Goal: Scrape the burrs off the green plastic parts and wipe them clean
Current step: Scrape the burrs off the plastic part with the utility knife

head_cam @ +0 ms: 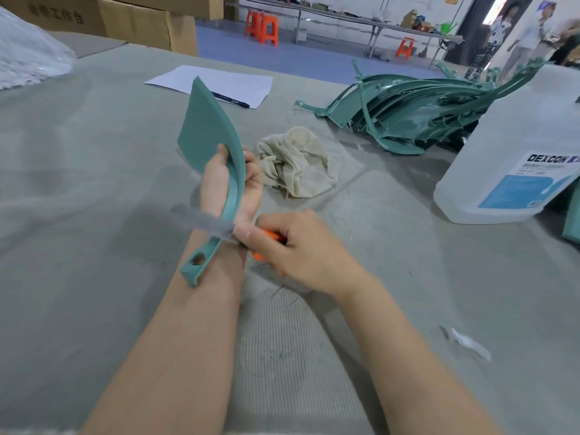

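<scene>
My left hand (219,180) grips a curved green plastic part (208,127) and holds it upright above the grey table (78,215). The part's broad blade points up and its narrow stem with a hole (197,262) runs down over my left wrist. My right hand (292,246) grips an orange-handled scraper (271,237). Its blurred blade (204,222) lies across the part's stem. A crumpled beige cloth (298,164) lies just behind my hands. A pile of several more green parts (408,114) sits at the back right.
A large clear jug with a blue label (514,158) stands at the right. A white sheet with a pen (219,83) lies at the back. Cardboard boxes (125,20) and a plastic bag (28,54) are at the back left. People stand far right.
</scene>
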The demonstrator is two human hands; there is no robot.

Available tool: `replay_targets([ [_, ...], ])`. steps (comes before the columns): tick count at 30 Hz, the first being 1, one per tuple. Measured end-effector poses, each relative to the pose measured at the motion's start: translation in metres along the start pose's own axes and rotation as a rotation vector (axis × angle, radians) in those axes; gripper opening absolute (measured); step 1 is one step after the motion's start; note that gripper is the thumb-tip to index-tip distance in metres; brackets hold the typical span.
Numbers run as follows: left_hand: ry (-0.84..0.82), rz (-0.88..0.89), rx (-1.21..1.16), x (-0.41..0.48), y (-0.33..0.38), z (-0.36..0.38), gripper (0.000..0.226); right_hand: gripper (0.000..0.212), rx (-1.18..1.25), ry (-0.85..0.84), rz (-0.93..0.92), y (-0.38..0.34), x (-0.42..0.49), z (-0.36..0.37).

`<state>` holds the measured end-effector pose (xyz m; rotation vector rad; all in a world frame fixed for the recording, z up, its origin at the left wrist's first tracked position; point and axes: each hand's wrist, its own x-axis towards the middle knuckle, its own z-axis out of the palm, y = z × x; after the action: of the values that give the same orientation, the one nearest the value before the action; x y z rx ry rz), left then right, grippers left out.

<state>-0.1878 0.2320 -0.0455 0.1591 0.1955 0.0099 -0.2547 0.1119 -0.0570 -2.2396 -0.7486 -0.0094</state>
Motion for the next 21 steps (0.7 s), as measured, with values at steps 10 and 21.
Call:
replay_targets([
  [10,0.022,0.046,0.346,-0.001,-0.004,-0.001,0.042,0.048,0.292,0.099,0.102,-0.002,-0.005,-0.013],
  [21,0.165,0.354,0.975,-0.009,-0.040,0.009,0.049,0.016,0.443,0.211,0.306,0.013,-0.001,-0.028],
])
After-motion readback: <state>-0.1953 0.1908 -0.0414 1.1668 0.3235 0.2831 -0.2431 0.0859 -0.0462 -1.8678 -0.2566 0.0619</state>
